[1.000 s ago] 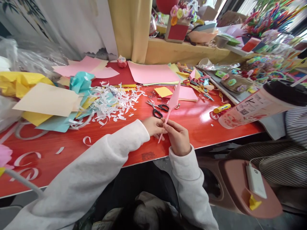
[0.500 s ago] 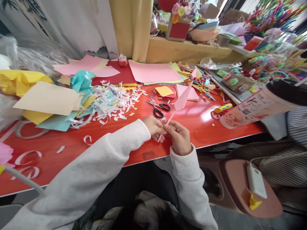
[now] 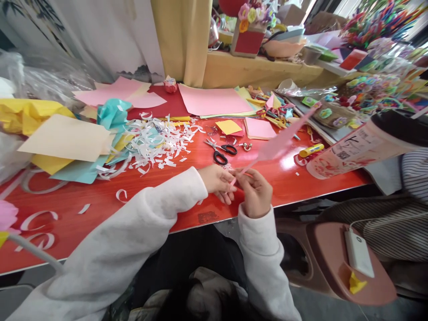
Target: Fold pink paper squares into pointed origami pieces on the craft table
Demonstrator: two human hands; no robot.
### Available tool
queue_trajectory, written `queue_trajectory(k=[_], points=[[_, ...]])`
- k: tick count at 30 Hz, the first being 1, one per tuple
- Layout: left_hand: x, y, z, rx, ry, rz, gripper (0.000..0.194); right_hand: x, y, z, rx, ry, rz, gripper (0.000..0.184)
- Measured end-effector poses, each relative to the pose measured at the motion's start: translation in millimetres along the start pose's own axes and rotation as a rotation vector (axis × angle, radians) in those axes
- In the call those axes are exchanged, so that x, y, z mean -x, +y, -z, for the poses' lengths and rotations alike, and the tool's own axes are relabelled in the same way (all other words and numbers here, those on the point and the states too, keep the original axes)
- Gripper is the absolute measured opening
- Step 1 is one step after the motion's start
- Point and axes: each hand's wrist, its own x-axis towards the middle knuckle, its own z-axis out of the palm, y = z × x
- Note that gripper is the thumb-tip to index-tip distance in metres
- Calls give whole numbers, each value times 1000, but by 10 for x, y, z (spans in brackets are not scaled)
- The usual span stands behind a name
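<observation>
Between my two hands, over the front of the red table [image 3: 140,200], is a pink strip of paper [image 3: 276,145]. Its lower end is narrow and looks rolled; the wider part slants up to the right and is blurred. My left hand [image 3: 219,183] pinches the narrow end between thumb and fingers. My right hand [image 3: 256,191] grips the same piece a little higher up, fingers closed. Just beyond my hands lie black-handled scissors [image 3: 221,150], blades pointing left. A small shiny metal piece [image 3: 247,146] rests to their right.
Shredded white paper [image 3: 163,142] is heaped left of the scissors. Coloured sheets [image 3: 63,138] lie farther left, and a pink sheet [image 3: 214,100] at the back. A yellow glue stick [image 3: 311,150] and a tall lidded cup [image 3: 354,147] stand right. A power bank [image 3: 359,252] rests on a stool.
The pink paper has swung right and lower, its far part now stretched out toward the cup side. The shiny metal piece it hid now shows. My hands have barely shifted.
</observation>
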Motion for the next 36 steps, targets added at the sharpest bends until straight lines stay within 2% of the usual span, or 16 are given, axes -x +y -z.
queue_trajectory(k=[2, 5, 7, 9, 12, 14, 16, 17, 20, 22, 23, 25, 27, 29, 32, 36], points=[[124, 102, 124, -112, -32, -73, 21, -104, 30, 151, 2, 79, -25, 23], [357, 224, 407, -381, 164, -257, 24, -261, 88, 377, 208, 101, -37, 36], [483, 205, 573, -618, 202, -323, 24, -322, 134, 461, 369, 61, -16, 45], [545, 92, 657, -834, 102, -325, 26, -344, 184, 487, 520, 41, 32, 47], [509, -127, 639, -1098, 130, -268, 28, -331, 218, 475, 713, 71, 139, 43], [452, -198, 600, -1212, 124, -208, 18, -290, 168, 455, 810, 140, 280, 46], [427, -169, 586, -1217, 85, -208, 12, -213, 46, 408, 848, 183, 457, 51], [435, -124, 591, -1181, 58, -243, 10, -163, -34, 367, 836, 152, 524, 51], [524, 44, 623, -1017, -33, -428, 11, 6, -263, 171, 698, -246, 548, 45], [589, 125, 628, -945, 7, -547, 12, 94, -352, 7, 576, -425, 485, 36], [610, 149, 621, -915, 75, -599, 14, 122, -374, -70, 524, -464, 449, 24], [626, 175, 589, -867, 307, -698, 17, 143, -389, -202, 432, -434, 349, 12], [622, 187, 541, -843, 583, -796, 21, 131, -395, -296, 341, -382, 251, 13], [617, 199, 485, -864, 746, -884, 23, 107, -411, -363, 255, -381, 182, 15], [622, 213, 403, -927, 764, -955, 21, 77, -448, -442, 214, -410, 152, 21], [626, 202, 347, -963, 718, -946, 16, 64, -474, -520, 203, -310, 191, 30]])
